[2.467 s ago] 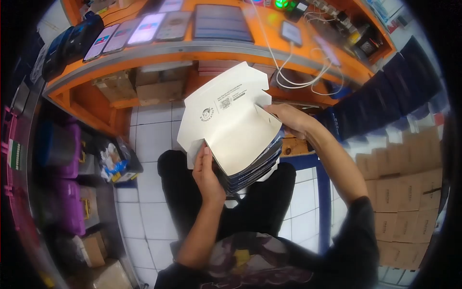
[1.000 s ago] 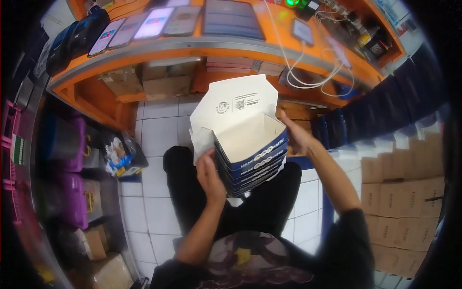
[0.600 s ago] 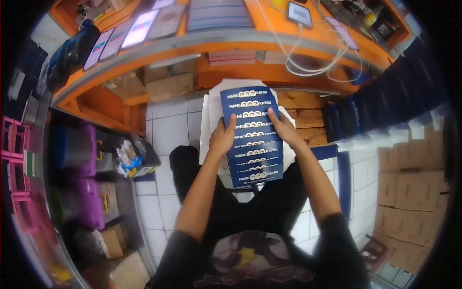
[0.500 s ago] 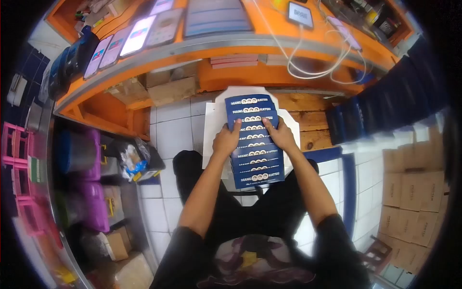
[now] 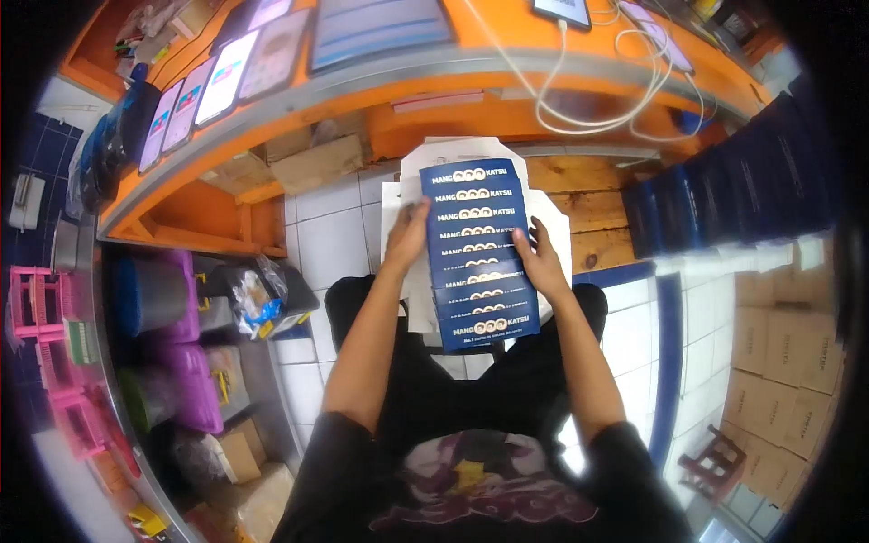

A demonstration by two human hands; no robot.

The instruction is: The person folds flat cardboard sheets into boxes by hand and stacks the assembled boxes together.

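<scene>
A fanned, overlapping stack of blue cards or flat box pieces [image 5: 480,262] printed "MANG KATSU" lies over my lap. Under it are white cardboard sheets [image 5: 557,217] with cut corners. My left hand [image 5: 409,237] rests along the stack's left edge, its fingers extended. On the right edge, my right hand [image 5: 541,262] has its thumb on the printed face and its fingers apart. Neither hand is wrapped round the stack. What supports the white sheets from below is hidden.
An orange counter [image 5: 407,77] with phones, a tablet [image 5: 380,32] and white cables [image 5: 579,127] stands ahead. Blue stacks [image 5: 724,190] are on the right, above brown cartons [image 5: 769,398]. Purple bins [image 5: 195,385] and a pink rack [image 5: 41,308] stand at left.
Both thumbs were pressed on the stack's face; my left hand has slid out to the left edge, and my right hand has loosened and moved outward and down. The view has shifted slightly.
</scene>
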